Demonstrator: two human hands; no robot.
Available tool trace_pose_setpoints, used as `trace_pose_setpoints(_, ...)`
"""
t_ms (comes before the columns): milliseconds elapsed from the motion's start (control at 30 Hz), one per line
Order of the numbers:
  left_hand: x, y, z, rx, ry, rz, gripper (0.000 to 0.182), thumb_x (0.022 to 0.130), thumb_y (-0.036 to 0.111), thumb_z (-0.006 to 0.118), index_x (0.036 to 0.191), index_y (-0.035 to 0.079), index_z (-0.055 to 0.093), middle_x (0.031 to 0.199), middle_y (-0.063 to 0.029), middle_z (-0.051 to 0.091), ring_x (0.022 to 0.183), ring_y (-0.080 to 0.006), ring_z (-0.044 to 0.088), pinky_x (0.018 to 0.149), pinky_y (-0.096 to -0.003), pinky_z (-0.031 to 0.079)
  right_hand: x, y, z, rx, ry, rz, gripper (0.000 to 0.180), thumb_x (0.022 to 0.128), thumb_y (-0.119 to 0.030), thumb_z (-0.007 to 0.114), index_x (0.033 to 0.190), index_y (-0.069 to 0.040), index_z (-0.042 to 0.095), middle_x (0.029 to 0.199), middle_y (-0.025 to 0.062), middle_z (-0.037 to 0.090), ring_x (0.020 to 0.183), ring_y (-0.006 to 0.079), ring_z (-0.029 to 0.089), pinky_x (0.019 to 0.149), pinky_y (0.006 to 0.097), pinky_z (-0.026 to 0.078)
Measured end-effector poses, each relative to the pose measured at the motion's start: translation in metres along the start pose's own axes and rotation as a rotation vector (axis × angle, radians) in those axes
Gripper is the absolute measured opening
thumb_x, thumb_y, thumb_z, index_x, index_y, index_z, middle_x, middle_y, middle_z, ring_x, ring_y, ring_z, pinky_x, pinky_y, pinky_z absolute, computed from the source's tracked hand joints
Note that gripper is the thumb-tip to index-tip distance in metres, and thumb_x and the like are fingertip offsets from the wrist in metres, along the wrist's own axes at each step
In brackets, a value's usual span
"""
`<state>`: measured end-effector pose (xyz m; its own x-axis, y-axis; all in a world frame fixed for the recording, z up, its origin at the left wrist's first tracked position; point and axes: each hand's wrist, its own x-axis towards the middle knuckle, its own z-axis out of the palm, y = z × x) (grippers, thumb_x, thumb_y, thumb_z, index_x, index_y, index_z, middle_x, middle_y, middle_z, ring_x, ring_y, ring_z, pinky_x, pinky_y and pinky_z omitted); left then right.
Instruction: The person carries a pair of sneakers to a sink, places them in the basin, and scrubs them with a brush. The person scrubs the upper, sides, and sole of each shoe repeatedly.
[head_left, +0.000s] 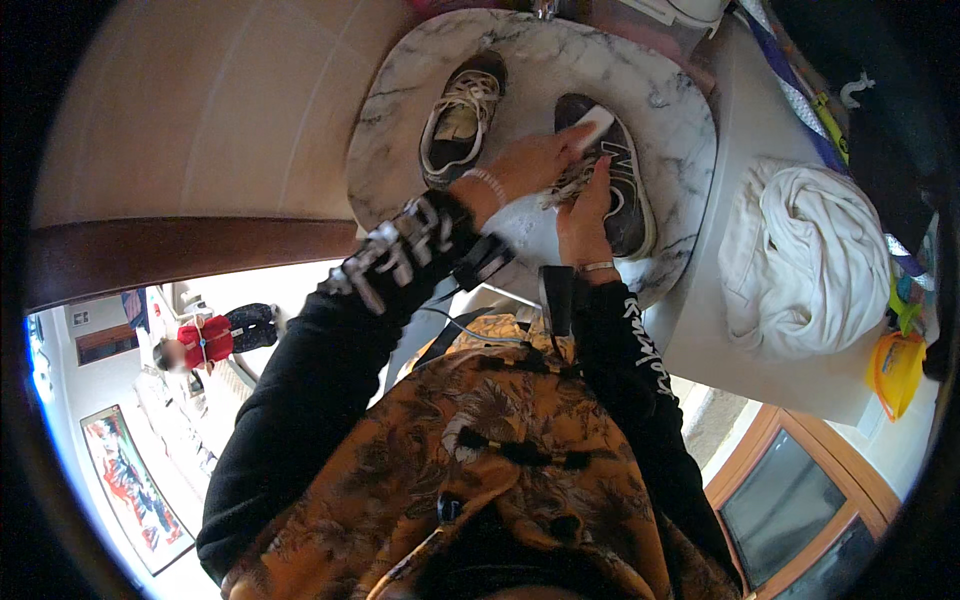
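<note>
A dark sneaker with pale laces and a white-outlined letter on its side (634, 202) lies tilted in a marble-patterned washbasin (682, 150). My left hand (536, 161), with a beaded bracelet at the wrist, holds a small white object (598, 124) against the shoe's toe area; whether this is a brush or a block cannot be told. My right hand (589, 214) grips the same shoe by its side and laces. A second dark sneaker (461, 120), its pale laces in place, lies at the left of the basin, opening visible.
A bundled white cloth (821, 255) lies on the pale counter (697, 337) at right. Beyond it are a yellow container (896, 375) and colourful straps. A faucet (546, 9) stands at the basin's far edge. Another person in red (210, 341) is in the background at left.
</note>
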<state>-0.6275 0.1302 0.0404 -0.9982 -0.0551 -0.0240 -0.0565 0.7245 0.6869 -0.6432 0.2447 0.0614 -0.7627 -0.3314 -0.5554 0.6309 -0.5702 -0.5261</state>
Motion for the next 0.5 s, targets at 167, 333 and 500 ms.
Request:
trace_pose_setpoints(167,0.058,-0.007,0.009,0.106,0.125,0.046,0.046,0.096,0.028,0.037,0.141,0.020,0.031,0.124,-0.0200,0.051,0.103,-0.0388,0.055,0.087,-0.0433,0.043,-0.004,-0.017,0.004,0.049,-0.036,0.038,0.056,0.095,-0.050,0.037,0.137,-0.012,0.036,0.137,0.0057,0.043,0.124,0.0255,0.042,0.101,0.0411,0.033)
trace_pose_setpoints(333,-0.050,0.051,-0.035,-0.135,-0.148,-0.044,0.047,0.097,0.024,0.038,0.143,0.017,0.029,0.134,-0.0208,0.043,0.123,-0.0337,0.045,0.103,-0.0374,0.035,0.002,-0.011,0.003,0.057,0.015,0.041,0.053,0.094,-0.052,0.039,0.127,-0.011,0.046,0.125,0.0076,0.051,0.111,0.0264,0.049,0.092,0.0432,0.040)
trace_pose_setpoints(500,-0.060,0.045,-0.036,-0.123,-0.320,-0.283,0.045,0.098,0.028,0.037,0.142,0.022,0.030,0.128,-0.0215,0.045,0.114,-0.0346,0.047,0.096,-0.0391,0.039,0.006,-0.006,0.003,0.007,0.012,-0.030,0.052,0.094,-0.052,0.039,0.121,-0.009,0.050,0.119,0.0082,0.054,0.106,0.0246,0.051,0.090,0.0377,0.042)
